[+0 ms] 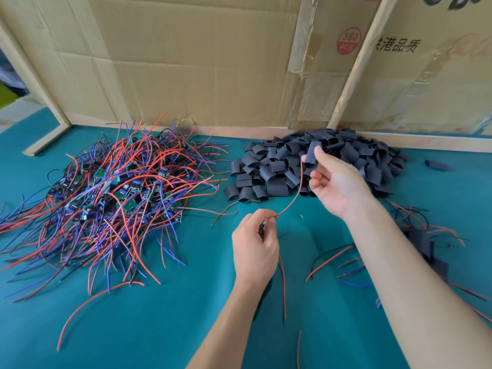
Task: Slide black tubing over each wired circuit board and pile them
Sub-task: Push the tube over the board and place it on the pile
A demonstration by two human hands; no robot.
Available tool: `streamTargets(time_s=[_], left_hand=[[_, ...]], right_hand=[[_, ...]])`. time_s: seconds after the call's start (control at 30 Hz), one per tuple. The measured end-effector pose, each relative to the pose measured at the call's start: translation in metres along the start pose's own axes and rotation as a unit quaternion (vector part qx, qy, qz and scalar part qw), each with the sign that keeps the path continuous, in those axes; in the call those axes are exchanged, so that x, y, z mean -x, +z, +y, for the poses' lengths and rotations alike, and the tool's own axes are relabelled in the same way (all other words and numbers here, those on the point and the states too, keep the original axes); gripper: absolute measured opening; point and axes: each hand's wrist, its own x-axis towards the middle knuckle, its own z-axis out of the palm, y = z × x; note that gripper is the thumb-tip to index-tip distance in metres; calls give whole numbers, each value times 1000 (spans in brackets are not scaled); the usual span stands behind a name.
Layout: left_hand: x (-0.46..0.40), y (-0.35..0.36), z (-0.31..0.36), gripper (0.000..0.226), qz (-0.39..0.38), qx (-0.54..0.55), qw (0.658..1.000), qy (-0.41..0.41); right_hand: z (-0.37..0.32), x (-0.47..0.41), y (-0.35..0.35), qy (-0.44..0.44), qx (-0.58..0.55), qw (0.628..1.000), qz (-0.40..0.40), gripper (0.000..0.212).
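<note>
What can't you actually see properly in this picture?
- Head view: the circuit board in the left hand is hidden by its curled fingers.
- The finished pile is partly covered by the right forearm.
- The wired boards heap runs off the left edge.

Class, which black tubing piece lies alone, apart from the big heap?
The lone tubing piece on the green table, right of the tubing heap; all others lie heaped or held.
</note>
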Motion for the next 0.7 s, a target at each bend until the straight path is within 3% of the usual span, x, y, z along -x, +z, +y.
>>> streamTargets(time_s=[0.13,0.2,0.27,0.7], left_hand=[[0,0,-2,20,-5,1,1000,-5],[0,0,-2,20,-4,1,1000,-6],[1,-1,-1,20,-1,-1,1000,-7],[0,-1,-2,22,-6,-6,1000,2]], right_hand=[[-6,-2,7,-6,6,1000,13,17],[-6,-5,11,-3,23,999,26,38],[-4,-6,13,2,32,999,34,44],[0,-9,10,9,33,998,45,41]])
